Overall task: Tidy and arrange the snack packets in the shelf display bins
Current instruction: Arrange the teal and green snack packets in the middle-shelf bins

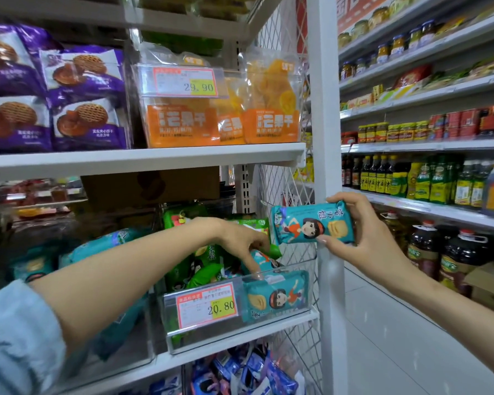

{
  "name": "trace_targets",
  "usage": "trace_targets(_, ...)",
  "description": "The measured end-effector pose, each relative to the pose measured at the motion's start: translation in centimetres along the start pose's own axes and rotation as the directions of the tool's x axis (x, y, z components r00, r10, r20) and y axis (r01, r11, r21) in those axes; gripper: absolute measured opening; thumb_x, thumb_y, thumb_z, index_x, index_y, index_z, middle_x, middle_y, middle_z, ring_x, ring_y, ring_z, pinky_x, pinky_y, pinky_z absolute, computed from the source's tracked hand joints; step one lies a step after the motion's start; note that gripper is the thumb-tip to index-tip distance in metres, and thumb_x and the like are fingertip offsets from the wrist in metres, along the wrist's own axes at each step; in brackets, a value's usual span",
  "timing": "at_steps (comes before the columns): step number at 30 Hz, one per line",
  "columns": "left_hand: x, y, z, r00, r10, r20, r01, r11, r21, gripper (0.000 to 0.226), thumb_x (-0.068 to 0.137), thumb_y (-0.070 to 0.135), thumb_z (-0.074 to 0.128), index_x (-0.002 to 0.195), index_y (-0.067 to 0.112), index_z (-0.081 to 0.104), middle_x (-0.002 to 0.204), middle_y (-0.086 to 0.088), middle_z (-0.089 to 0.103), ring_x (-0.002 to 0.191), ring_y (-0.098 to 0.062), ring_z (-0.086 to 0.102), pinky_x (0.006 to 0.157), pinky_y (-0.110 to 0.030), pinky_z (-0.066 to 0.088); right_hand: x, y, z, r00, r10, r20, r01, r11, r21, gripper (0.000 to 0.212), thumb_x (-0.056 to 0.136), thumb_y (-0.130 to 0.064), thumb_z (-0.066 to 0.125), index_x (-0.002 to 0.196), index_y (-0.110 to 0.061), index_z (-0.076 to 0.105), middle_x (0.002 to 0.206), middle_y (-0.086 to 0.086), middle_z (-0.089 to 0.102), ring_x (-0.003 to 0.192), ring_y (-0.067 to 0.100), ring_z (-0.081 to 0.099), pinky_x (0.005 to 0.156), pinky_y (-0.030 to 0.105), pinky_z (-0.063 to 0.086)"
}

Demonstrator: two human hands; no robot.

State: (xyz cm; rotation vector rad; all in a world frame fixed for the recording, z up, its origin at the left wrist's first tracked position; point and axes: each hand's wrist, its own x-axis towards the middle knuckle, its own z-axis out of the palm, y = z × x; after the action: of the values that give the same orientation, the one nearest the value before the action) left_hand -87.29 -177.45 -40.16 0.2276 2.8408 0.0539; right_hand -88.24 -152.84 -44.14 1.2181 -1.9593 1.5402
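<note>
Above clear bin (291,265): open gap under upper shelf (143,159).
Right side: wire mesh panel (285,189) and white post (324,109) block.
Aisle: floor (397,352) free.

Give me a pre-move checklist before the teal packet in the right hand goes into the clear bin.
1. Grip of right hand on held teal packet: ok.
2. That packet clear of the clear bin rim: ok, up and right of it.
3. Is left hand out of the bin: not ok, fingers reach inside.
4. Bin sorted: not ok, green packets mixed among teal.
5. Room behind front teal packet: cannot tell, hand covers it.
</note>
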Motion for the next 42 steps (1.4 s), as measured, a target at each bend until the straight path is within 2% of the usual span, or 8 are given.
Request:
trace_targets(4, 0.2, 0.0, 0.7, 0.991, 0.015, -0.132, -0.008, 0.998, 0.056, 0.051, 0.083, 0.033, 0.068, 0.126, 0.015, 0.047, 0.124, -0.007, 0.054, 0.097, -0.015, 0.049, 0.08, -0.026, 0.04, -0.1, -0.2, -0.1, 1.0, 0.017, 0.011, -0.017, 1.0, 0.001, 0.055, 0.075, -0.011, 0.075, 0.109, -0.04, 0.043, 0.113, -0.008, 0.059, 0.102, 0.005, 0.063, 0.076, 0.034, 0.059)
trace_targets(8, -1.6, -0.7, 0.6, 0.941, 0.03, -0.338, -0.004, 0.997, 0.076, 0.047, 0.078, 0.03, 0.071, 0.118, 0.018, 0.05, 0.114, -0.005, 0.059, 0.097, -0.021, 0.056, 0.084, -0.034, 0.048, -0.3, -0.5, 0.1, 1.0, 0.027, -0.012, -0.027, 1.0, 0.007, 0.055, 0.076, -0.011, 0.074, 0.108, -0.042, 0.043, 0.112, -0.009, 0.06, 0.1, 0.003, 0.063, 0.076, 0.03, 0.058)
trace_targets(18, -13.6, -2.2, 2.5, 0.624, -0.044, -0.781, -0.168, 0.968, -0.189, 0.035, 0.076, 0.018, 0.073, 0.103, 0.026, 0.053, 0.107, 0.006, 0.057, 0.096, -0.005, 0.054, 0.079, -0.009, 0.04, -0.8, -3.1, 3.9, 0.997, -0.031, -0.074, 0.044, 0.982, 0.184, 0.056, 0.079, -0.005, 0.07, 0.111, -0.041, 0.042, 0.116, -0.006, 0.055, 0.099, 0.009, 0.064, 0.073, 0.026, 0.056)
trace_targets(23, -19.7, -3.6, 4.7, 0.522, -0.139, -0.841, -0.183, 0.945, -0.269, 0.04, 0.059, 0.053, 0.058, 0.095, 0.038, 0.052, 0.101, 0.018, 0.058, 0.091, 0.007, 0.053, 0.076, -0.004, 0.039, -0.5, -5.7, 7.3, 0.995, -0.088, -0.054, 0.099, 0.96, 0.261, 0.054, 0.08, -0.004, 0.07, 0.109, -0.04, 0.042, 0.117, 0.0, 0.054, 0.101, 0.008, 0.062, 0.074, 0.021, 0.054)
trace_targets(30, -27.8, -7.7, 6.8, 0.432, -0.325, -0.841, 0.02, 0.936, -0.351, 0.042, 0.054, 0.06, 0.056, 0.089, 0.036, 0.052, 0.095, 0.013, 0.06, 0.078, 0.006, 0.052, 0.071, -0.001, 0.036, 0.7, -9.3, 12.8, 0.988, -0.108, 0.107, 0.075, 0.957, 0.28, 0.047, 0.08, 0.0, 0.069, 0.106, -0.029, 0.043, 0.109, -0.011, 0.053, 0.095, -0.006, 0.059, 0.069, 0.015, 0.05)
trace_targets(36, -31.5, -12.0, 7.7, 0.311, -0.55, -0.775, 0.304, 0.83, -0.467, 0.038, 0.077, 0.021, 0.076, 0.108, 0.009, 0.058, 0.101, -0.009, 0.062, 0.09, -0.021, 0.055, 0.074, -0.027, 0.036, 2.6, -10.6, 18.2, 0.948, -0.102, 0.3, 0.035, 0.975, 0.22, 0.044, 0.078, -0.012, 0.073, 0.109, -0.027, 0.046, 0.106, -0.005, 0.055, 0.084, 0.001, 0.06, 0.069, 0.018, 0.049)
trace_targets(39, -31.7, -13.7, 8.4, 0.286, -0.551, -0.784, 0.431, 0.805, -0.408, 0.042, 0.075, 0.025, 0.076, 0.108, 0.007, 0.057, 0.105, -0.013, 0.062, 0.088, -0.023, 0.056, 0.072, -0.031, 0.042, 4.0, -11.5, 20.2, 0.935, -0.122, 0.333, 0.076, 0.986, 0.148, 0.044, 0.078, -0.014, 0.074, 0.11, -0.023, 0.046, 0.106, -0.008, 0.053, 0.083, -0.003, 0.057, 0.06, 0.007, 0.044)
trace_targets(42, -31.1, -14.2, 8.4, 0.312, -0.558, -0.769, 0.592, 0.748, -0.302, 0.051, 0.075, 0.036, 0.074, 0.112, 0.008, 0.053, 0.11, -0.011, 0.057, 0.094, -0.025, 0.055, 0.075, -0.034, 0.042, 5.9, -11.9, 21.8, 0.928, -0.097, 0.359, 0.064, 0.993, 0.103, 0.045, 0.076, -0.019, 0.076, 0.11, -0.023, 0.047, 0.112, -0.003, 0.058, 0.096, 0.008, 0.06, 0.069, 0.017, 0.053)
